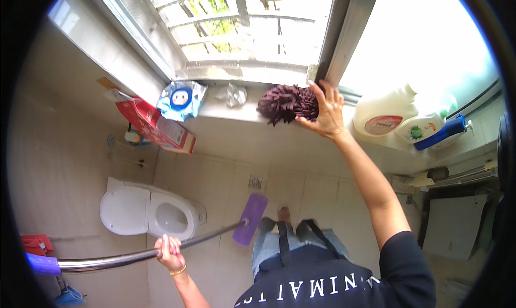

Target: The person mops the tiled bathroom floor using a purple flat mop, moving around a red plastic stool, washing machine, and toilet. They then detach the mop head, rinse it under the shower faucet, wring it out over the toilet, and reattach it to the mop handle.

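Note:
My left hand (170, 253) is wrapped round the metal pole of a mop (215, 234) with a flat purple head (250, 220) near the floor. The pole's purple grip end reaches the left edge of view. On the window sill lies a dark maroon chenille duster (288, 103) with shaggy strands. My right hand (328, 114) is at the duster's right end, fingers spread and thumb apart, touching its strands or very close to them. The duster still rests on the sill.
Left along the sill are crumpled clear plastic (232, 95), a blue wipes pack (181, 101) and a red box (156, 125). Several bottles (387, 111) stand right. A barred window (242, 28) opens beyond. Below left is a white toilet (172, 216), lid up; a drain (256, 182) lies in the floor.

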Demonstrator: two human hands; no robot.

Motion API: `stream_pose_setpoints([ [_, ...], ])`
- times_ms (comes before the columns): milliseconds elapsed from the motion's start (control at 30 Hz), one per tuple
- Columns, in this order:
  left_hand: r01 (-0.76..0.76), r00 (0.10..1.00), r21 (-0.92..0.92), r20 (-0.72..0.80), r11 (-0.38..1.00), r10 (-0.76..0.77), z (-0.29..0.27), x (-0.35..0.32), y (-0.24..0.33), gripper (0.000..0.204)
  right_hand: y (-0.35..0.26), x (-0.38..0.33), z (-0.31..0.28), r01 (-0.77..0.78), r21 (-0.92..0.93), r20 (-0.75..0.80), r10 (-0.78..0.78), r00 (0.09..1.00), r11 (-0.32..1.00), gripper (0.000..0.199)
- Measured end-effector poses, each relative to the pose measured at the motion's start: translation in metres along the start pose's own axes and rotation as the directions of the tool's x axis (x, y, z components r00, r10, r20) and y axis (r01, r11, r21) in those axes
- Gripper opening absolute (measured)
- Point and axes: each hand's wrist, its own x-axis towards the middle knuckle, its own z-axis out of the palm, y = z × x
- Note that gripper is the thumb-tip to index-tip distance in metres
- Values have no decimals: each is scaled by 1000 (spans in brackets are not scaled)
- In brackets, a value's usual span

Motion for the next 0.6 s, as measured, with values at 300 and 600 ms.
stream_pose_setpoints([
  [300,-81,996,43,46,996,79,65,-49,-9,34,57,-43,8,412,-89,162,-395,904,907,40],
  [600,-188,980,119,-40,975,194,89,-156,17,34,77,-67,-17,438,-168,48,-437,898,883,12],
])
